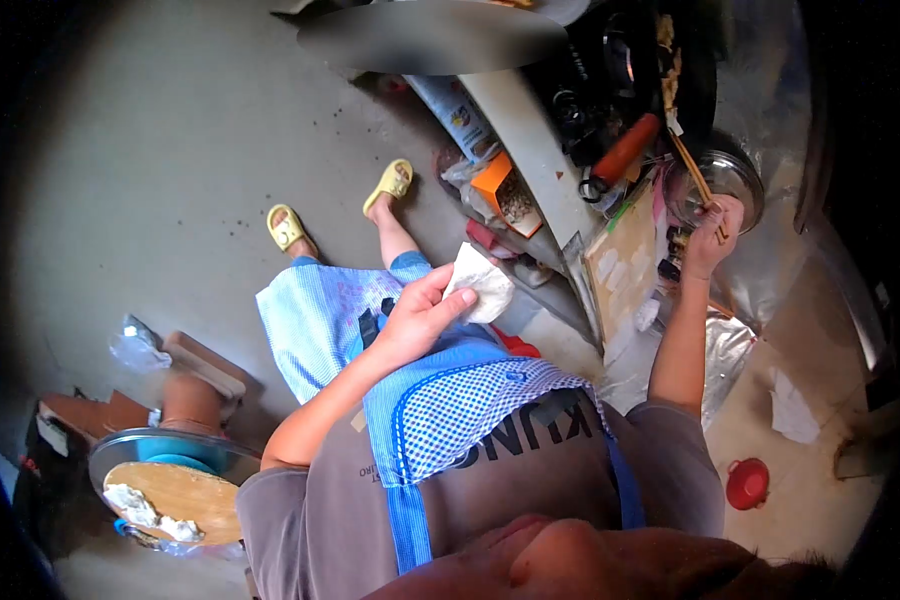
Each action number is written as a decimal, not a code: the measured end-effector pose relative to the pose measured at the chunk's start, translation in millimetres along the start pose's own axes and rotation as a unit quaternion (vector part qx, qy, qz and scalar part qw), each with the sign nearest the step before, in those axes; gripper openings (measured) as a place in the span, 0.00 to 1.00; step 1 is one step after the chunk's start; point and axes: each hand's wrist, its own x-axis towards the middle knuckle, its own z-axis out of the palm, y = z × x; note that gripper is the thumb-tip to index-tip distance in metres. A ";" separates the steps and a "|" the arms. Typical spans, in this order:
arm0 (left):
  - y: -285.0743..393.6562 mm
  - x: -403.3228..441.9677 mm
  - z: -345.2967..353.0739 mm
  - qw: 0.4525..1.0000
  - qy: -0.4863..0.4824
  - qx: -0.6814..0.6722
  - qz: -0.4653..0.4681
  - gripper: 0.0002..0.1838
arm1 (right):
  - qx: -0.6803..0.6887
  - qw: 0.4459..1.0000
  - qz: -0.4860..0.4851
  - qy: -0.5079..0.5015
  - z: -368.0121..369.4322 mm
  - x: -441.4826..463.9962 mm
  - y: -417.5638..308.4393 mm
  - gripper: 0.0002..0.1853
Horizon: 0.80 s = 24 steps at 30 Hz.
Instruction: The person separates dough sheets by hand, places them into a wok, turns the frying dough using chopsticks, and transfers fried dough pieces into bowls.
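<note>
My left hand (417, 322) is closed in front of the apron, thumb on top, pinching a flat white piece (482, 283) with a folded, pointed shape. Whether it is dough, bread or paper I cannot tell. On the right, my right hand (715, 238) grips a pair of wooden chopsticks (692, 168) reaching up and away from me. Near their tips is a long strip of yellow-brown food (669, 75) over a dark area that looks like a pan. A round glass lid (740, 190) lies behind the right hand.
An orange-red handle (625, 150) juts over the counter edge. An orange box (505, 190) and bags sit below the counter. At lower left, a round wooden board (200, 490) carries white dough-like lumps (140, 505). A red bowl (747, 484) stands at lower right.
</note>
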 end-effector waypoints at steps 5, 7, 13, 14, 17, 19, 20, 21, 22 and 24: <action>-11.9 -12.3 -39.0 0.999 0.015 -0.036 0.014 0.20 | -0.033 0.999 0.011 -0.009 20.7 1.8 -6.8 0.13; -11.7 -15.6 -45.9 0.998 0.025 -0.055 0.010 0.20 | -0.054 0.998 -0.003 -0.014 25.5 1.0 -4.9 0.15; 6.5 -18.3 -35.1 0.999 0.023 0.010 0.029 0.20 | -0.077 0.996 -0.050 -0.006 23.3 2.2 -1.3 0.10; 12.8 -19.2 -27.9 0.999 0.011 0.029 0.032 0.20 | -0.077 0.996 -0.050 0.017 20.9 0.3 1.6 0.10; 36.1 -19.8 0.7 0.998 0.021 0.060 0.019 0.22 | 0.147 0.979 0.119 0.070 16.3 -7.7 11.7 0.09; 51.2 -19.7 25.4 0.998 0.022 0.059 -0.006 0.23 | 0.178 0.971 0.130 0.097 7.7 -9.1 18.2 0.08; 55.2 -18.1 35.9 0.997 0.027 0.068 -0.012 0.23 | 0.167 0.973 0.122 0.105 4.2 -10.3 17.3 0.08; 57.5 -15.1 48.0 0.997 0.035 0.072 -0.014 0.23 | 0.204 0.962 0.131 0.127 0.0 -13.8 24.4 0.08; 62.2 -9.5 62.7 0.995 0.025 0.095 -0.018 0.23 | 0.242 0.949 0.139 0.147 -6.5 -14.5 26.6 0.07; 65.7 4.3 86.8 0.996 0.020 0.085 -0.031 0.22 | 0.242 0.939 0.168 0.180 -21.1 -17.7 36.0 0.10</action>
